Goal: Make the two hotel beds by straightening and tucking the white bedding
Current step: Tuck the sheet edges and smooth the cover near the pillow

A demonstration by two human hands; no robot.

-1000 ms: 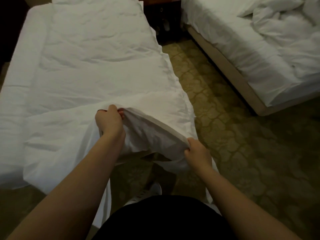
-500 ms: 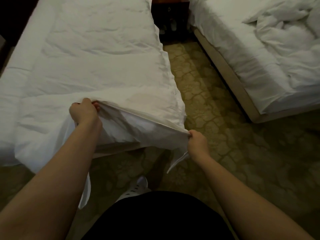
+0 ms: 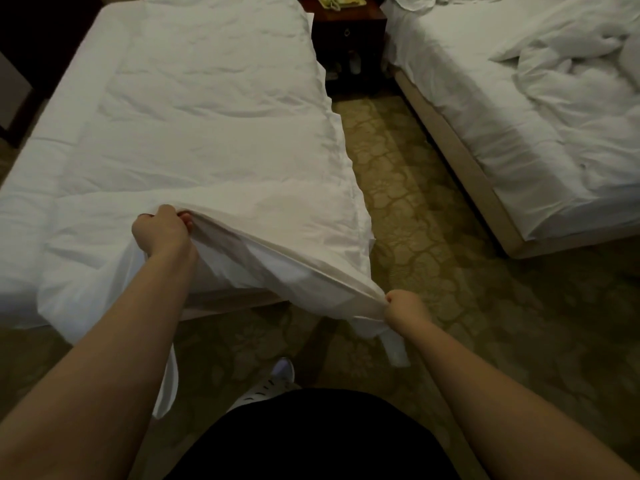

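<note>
One bedding hem [image 3: 277, 249] stretches between left grip [image 3: 162, 233] and right grip [image 3: 407, 308]

Left bed [image 3: 52, 174] and right bed [image 3: 450, 74] lie side by side, floor [image 3: 415, 220] between; a table [image 3: 349, 32] stands behind that gap. The duvet [image 3: 214, 133] lies on the left bed, its near edge held by left hand [image 3: 162, 233] and right hand [image 3: 407, 308].

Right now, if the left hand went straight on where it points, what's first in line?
The white duvet on the near bed: the left hand grips its raised edge and points up the bed. Depth is unclear, but nothing else shows in that line.
</note>
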